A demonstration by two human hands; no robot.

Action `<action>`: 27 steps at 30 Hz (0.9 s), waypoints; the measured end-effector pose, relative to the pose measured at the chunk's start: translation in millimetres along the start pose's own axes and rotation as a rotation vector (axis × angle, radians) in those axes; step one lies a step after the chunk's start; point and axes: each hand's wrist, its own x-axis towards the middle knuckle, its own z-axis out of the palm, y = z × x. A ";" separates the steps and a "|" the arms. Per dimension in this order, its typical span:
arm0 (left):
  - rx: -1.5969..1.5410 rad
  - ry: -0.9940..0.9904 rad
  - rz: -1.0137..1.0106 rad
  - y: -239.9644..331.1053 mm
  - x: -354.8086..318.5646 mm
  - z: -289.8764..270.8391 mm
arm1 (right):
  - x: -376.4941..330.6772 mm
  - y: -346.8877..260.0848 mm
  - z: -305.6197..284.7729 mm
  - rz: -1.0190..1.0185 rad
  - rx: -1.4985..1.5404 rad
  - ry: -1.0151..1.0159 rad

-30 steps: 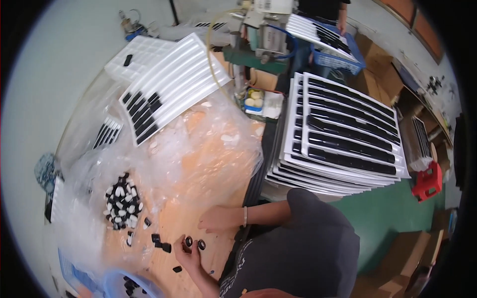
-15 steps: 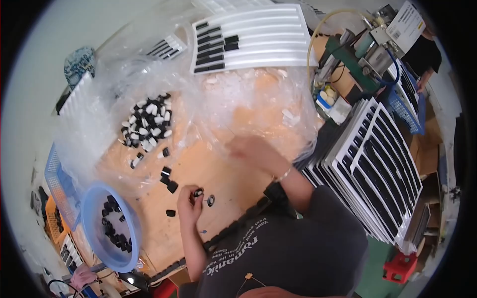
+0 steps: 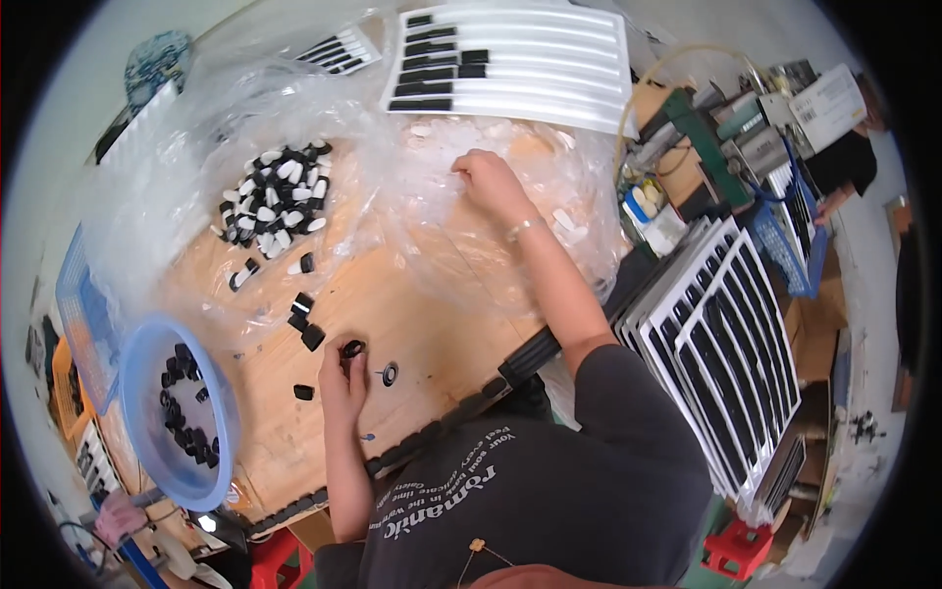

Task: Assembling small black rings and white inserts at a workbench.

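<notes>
My left hand [image 3: 343, 386] is closed around a small black cap [image 3: 353, 348], close to the table's near edge. Beside it on the wood lie a dark ring-shaped piece [image 3: 391, 374] and a loose black cap [image 3: 304, 393]. My right hand [image 3: 494, 187] reaches far out over a clear plastic sheet [image 3: 461, 231] with small white pieces [image 3: 471, 131] on it. Its thumb and fingers are pinched together; whatever is between them is too small to make out. A pile of black-and-white caps [image 3: 278, 199] sits on plastic to the left.
A blue basin [image 3: 228, 432] holding black caps stands at the left. At the back is a white ribbed tray [image 3: 549, 69] partly filled with black pieces. Stacked trays [image 3: 721, 363] lean at the right, near a green bench machine [image 3: 708, 147]. Another person's arm [image 3: 834, 201] shows beyond.
My right hand has moved away from me, over the plastic sheet. My left hand still holds the black cap near the same spot. The whole view has shifted slightly.
</notes>
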 end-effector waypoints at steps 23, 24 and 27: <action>0.012 -0.045 -0.009 -12.9 -3.6 0.3 | -95.6 -11.9 -53.7 0.349 0.020 -0.113; 0.054 -0.120 -0.070 -12.0 -5.3 -3.4 | -96.2 -9.5 -48.2 0.301 -0.060 -0.097; -0.018 -0.097 -0.115 -9.8 -5.7 -4.3 | -100.6 1.0 -44.4 0.359 -0.170 -0.212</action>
